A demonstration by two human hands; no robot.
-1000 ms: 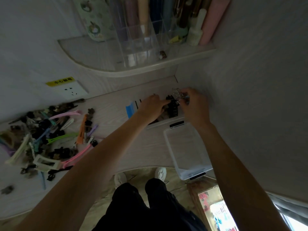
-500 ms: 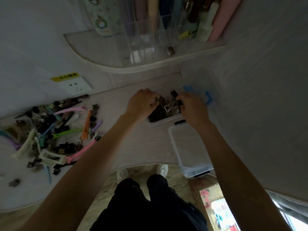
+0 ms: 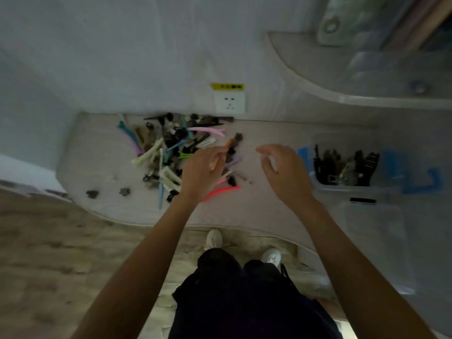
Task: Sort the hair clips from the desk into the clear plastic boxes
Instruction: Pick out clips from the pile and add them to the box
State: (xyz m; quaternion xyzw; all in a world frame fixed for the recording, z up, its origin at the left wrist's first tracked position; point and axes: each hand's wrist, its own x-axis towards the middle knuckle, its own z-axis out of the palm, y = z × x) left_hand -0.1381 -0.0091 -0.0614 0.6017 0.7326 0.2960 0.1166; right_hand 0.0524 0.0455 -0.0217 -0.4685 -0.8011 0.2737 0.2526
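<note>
On the desk point(image 3: 281, 206), seen from the head camera, the clips point(image 3: 171, 152) lie in a loose heap at the left, just below the wall socket point(image 3: 229, 102), with a few strays nearer the edge and a long pink clip point(image 3: 221, 192) lying apart at the heap's near right. The left hand point(image 3: 204, 171) hangs over the heap's right fringe, fingers curled downward; something orange shows at its fingertips, but blur hides whether they pinch it or merely cover it, so its grip cannot be told. The right hand point(image 3: 285, 171) hovers between heap and boxes, fingers loosely spread and holding nothing that shows. The far box point(image 3: 342, 185), at the right, already holds a cluster of dark clips; the near box point(image 3: 374, 241), just beside it, looks bare, though it is faint. The step in hand appears to be picking the next clip. To do it well, single out one clip from the fringe rather than digging into the tangle, since interlocked jaws may drag neighbours along. Judge its kind first: dark ones probably belong with the far box, coloured ones likely in the near. Lift it cleanly before carrying it right.
</note>
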